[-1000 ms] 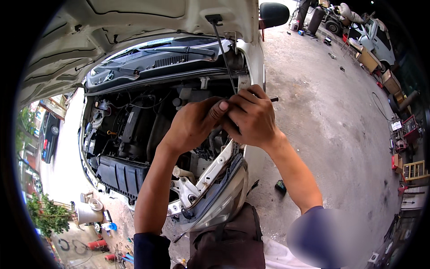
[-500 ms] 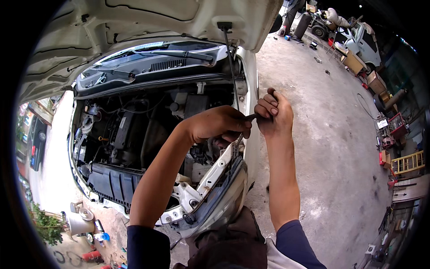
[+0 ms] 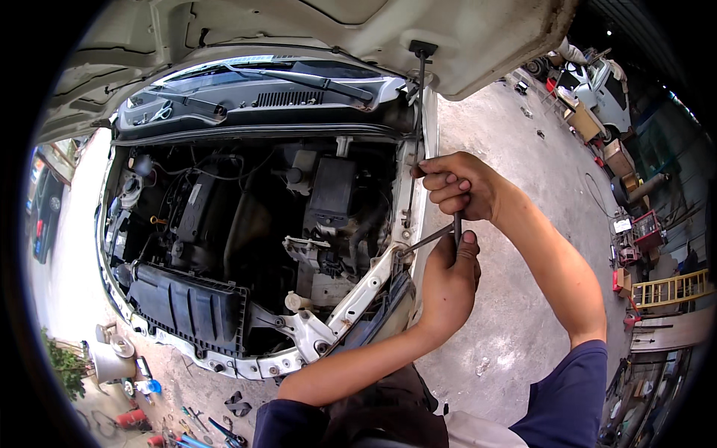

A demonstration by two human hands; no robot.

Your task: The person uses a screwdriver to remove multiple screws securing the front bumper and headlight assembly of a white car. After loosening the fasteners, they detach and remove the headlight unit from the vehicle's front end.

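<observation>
A T-shaped wrench point(image 3: 431, 240) spans from the front right corner of the engine bay to my two hands, its slim shaft meeting the white body panel near the headlight. My left hand point(image 3: 452, 287) grips the lower end of its dark crossbar, thumb upward. Just above, my right hand point(image 3: 464, 187) has its fingers curled at the crossbar's upper end, its index finger reaching left toward the hood prop rod point(image 3: 418, 112). The tip of the wrench is too small to make out. Below it lies the headlight point(image 3: 377, 317), partly behind my left forearm.
The raised hood point(image 3: 299, 30) hangs over the open engine bay point(image 3: 261, 216). A black air filter box point(image 3: 190, 302) sits at its front. Hand tools point(image 3: 198, 422) and a white bucket point(image 3: 112, 362) are on the ground at lower left. A yellow ladder point(image 3: 672, 289) lies at far right.
My left hand has swung down and right from above the headlight corner, uncovering the wrench's shaft. My right hand has turned, its forearm now slanting in from the right. The view has shifted.
</observation>
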